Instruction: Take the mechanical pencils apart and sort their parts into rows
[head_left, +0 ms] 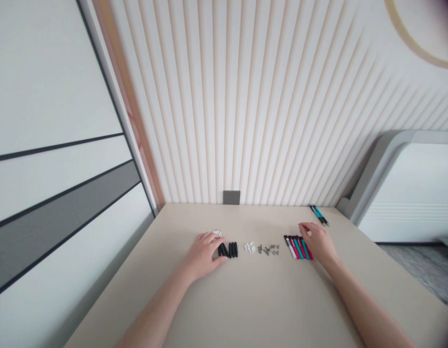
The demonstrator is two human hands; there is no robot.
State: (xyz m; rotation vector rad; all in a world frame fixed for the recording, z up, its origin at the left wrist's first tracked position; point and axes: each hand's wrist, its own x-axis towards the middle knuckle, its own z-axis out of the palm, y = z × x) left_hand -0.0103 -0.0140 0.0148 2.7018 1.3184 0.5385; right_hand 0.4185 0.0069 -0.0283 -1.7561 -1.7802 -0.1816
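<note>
My left hand (pixel 204 254) rests on the table at the left end of a row of pen parts. Its thumb and fingers are apart, around the near side of several black tube-shaped grips (pixel 233 250). Small white pieces (pixel 217 232) lie partly hidden behind its fingertips. My right hand (pixel 316 240) is over the right end of several pen barrels (pixel 298 247) in white, red and teal with black ends. Its fingers are curled together; whatever they may pinch cannot be made out. Between the hands lie white pieces (pixel 250 247) and small grey metal parts (pixel 273 250).
Two pens (pixel 319 215), black and teal, lie at the back right of the beige table (pixel 245 304). A ribbed wall with a dark socket (pixel 231 197) stands behind. A white cabinet (pixel 57 193) is on the left, and a grey-white headboard (pixel 408 183) on the right.
</note>
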